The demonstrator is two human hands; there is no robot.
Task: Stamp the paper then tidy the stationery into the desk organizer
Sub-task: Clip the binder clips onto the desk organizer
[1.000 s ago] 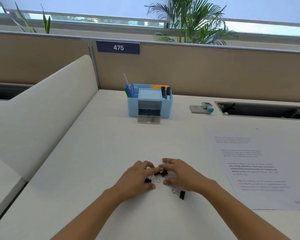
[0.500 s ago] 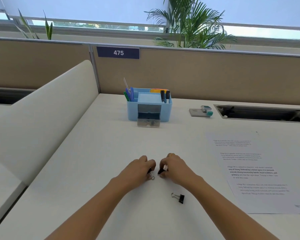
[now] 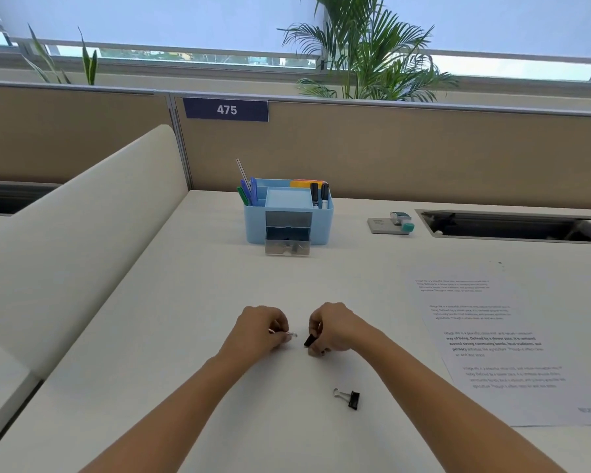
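Observation:
My left hand [image 3: 261, 331] is closed around a binder clip whose silver wire handle pokes out to the right. My right hand [image 3: 333, 327] grips another binder clip, its black body showing at the fingers. Both hands hover just above the desk, a short gap between them. A third black binder clip [image 3: 349, 398] lies loose on the desk below my right hand. The light blue desk organizer [image 3: 323, 221] stands at the back with pens and markers in it and its small clear drawer [image 3: 287, 245] pulled out. The printed paper [image 3: 498, 343] lies at the right.
A stamp with a teal cap [image 3: 391, 224] rests to the right of the organizer. An open cable recess [image 3: 512, 227] lies at the back right. A cream divider panel [image 3: 82, 240] slopes along the left edge. A tan partition wall closes the back.
Both hands closed on binder clips, lifted off the desk and drew slightly apart. One clip stays on the desk. The camera tilted up a little.

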